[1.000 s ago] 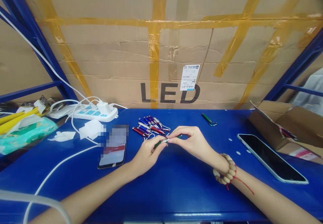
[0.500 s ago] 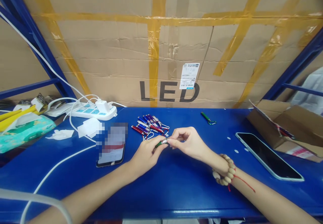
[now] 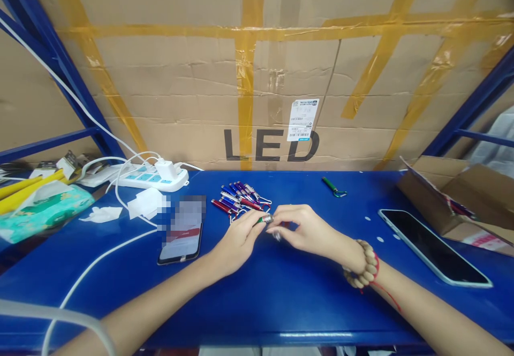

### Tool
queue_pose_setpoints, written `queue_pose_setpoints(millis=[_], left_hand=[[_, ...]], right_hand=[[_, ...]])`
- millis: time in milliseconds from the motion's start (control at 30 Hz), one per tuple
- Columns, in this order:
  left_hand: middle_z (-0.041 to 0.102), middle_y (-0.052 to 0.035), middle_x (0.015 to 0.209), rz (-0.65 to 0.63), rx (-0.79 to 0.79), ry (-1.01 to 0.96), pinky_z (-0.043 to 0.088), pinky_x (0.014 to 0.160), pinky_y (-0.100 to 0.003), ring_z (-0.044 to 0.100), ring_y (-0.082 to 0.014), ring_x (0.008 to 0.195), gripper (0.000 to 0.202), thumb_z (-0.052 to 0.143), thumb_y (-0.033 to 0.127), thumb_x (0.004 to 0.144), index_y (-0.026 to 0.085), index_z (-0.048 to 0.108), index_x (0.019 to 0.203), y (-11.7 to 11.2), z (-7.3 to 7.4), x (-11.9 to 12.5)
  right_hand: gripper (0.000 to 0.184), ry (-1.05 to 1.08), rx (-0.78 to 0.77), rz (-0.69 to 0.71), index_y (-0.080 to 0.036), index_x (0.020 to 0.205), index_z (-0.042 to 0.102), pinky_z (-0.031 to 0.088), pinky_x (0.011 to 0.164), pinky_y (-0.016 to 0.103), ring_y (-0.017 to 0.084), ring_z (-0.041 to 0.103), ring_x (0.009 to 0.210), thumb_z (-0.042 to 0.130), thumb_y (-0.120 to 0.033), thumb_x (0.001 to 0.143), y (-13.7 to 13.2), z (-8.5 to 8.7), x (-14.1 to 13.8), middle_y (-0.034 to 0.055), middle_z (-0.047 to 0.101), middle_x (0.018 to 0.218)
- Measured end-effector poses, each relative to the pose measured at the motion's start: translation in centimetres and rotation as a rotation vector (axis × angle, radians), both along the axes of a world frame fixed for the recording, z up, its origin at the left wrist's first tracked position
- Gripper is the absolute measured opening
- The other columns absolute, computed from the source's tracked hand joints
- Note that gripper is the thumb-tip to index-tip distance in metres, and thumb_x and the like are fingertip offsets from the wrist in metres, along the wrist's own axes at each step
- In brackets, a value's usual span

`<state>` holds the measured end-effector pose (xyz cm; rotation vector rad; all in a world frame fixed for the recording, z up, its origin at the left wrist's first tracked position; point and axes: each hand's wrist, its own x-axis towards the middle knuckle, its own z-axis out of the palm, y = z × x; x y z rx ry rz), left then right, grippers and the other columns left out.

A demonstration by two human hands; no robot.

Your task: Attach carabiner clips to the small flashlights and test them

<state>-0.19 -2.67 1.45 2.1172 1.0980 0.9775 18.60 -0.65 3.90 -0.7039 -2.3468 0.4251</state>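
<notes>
My left hand [image 3: 236, 243] is closed round a small green flashlight [image 3: 262, 220] with a silver end, most of it covered by the fingers. Close beside that end, my right hand [image 3: 303, 231] curls its fingertips on a small silver piece [image 3: 277, 235], blurred and partly hidden. Just behind the left fingers lies a pile of keychain flashlights [image 3: 241, 195] in red, blue, purple and silver, several with carabiner clips. Apart from them, a green keychain flashlight [image 3: 330, 184] rests at the back of the blue table [image 3: 281, 302].
To the left lie a phone [image 3: 187, 243], crumpled white paper [image 3: 146, 203], a power strip [image 3: 176, 180] with white cables and a tissue pack [image 3: 48, 209]. Another phone [image 3: 433, 249] and an open cardboard box [image 3: 461, 190] are on the right. A large taped carton [image 3: 180, 93] stands behind.
My right fingers have drawn slightly away from the green flashlight's end, and a silver piece now shows below them. The left hand still holds the flashlight. The whole view has shifted slightly.
</notes>
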Motion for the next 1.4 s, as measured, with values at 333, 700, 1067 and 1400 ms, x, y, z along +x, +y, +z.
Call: queue_pose_setpoints(millis=[333,700,1067,1400], left_hand=[[0.049,0.0047,0.065,0.177,-0.210,-0.039,0.038,0.063,-0.025,0.047,-0.0127,0.060,0.017,0.034,0.034,0.091,0.022,0.045,0.090,1.6,-1.2,-0.2],[0.051,0.0035,0.069,0.126,-0.163,-0.213,0.040,0.066,-0.025,0.049,-0.0113,0.064,0.017,0.039,0.036,0.090,0.020,0.043,0.094,1.8,-1.0,-0.4],[0.066,-0.0009,0.081,0.212,-0.059,-0.021,0.039,0.056,-0.022,0.052,-0.0116,0.061,0.022,0.054,0.031,0.082,0.017,0.061,0.097,1.8,-0.9,-0.3],[0.071,-0.0042,0.085,0.116,-0.066,-0.018,0.047,0.059,-0.023,0.062,-0.0141,0.066,0.025,0.050,0.027,0.084,0.015,0.065,0.100,1.8,-0.9,-0.4]], right_hand=[[0.023,-0.170,-0.140,-0.120,-0.018,0.089,0.071,0.047,0.066,0.023,0.013,0.063,0.070,0.060,-0.037,0.084,1.8,-1.2,0.8,0.0050,0.070,0.083],[0.030,-0.345,-0.519,0.466,-0.017,0.090,0.074,0.044,0.053,0.015,0.006,0.055,0.056,0.074,-0.037,0.068,-3.2,0.4,-0.9,0.0006,0.067,0.079],[0.010,-0.011,-0.466,-0.054,-0.013,0.070,0.066,0.054,0.062,0.023,0.014,0.065,0.064,0.068,-0.023,0.069,-0.1,-0.8,-0.3,0.0050,0.070,0.075],[0.018,0.110,-0.168,-0.163,-0.015,0.089,0.072,0.053,0.062,0.022,0.014,0.065,0.071,0.063,-0.026,0.081,0.8,0.2,0.4,0.0055,0.071,0.081]])
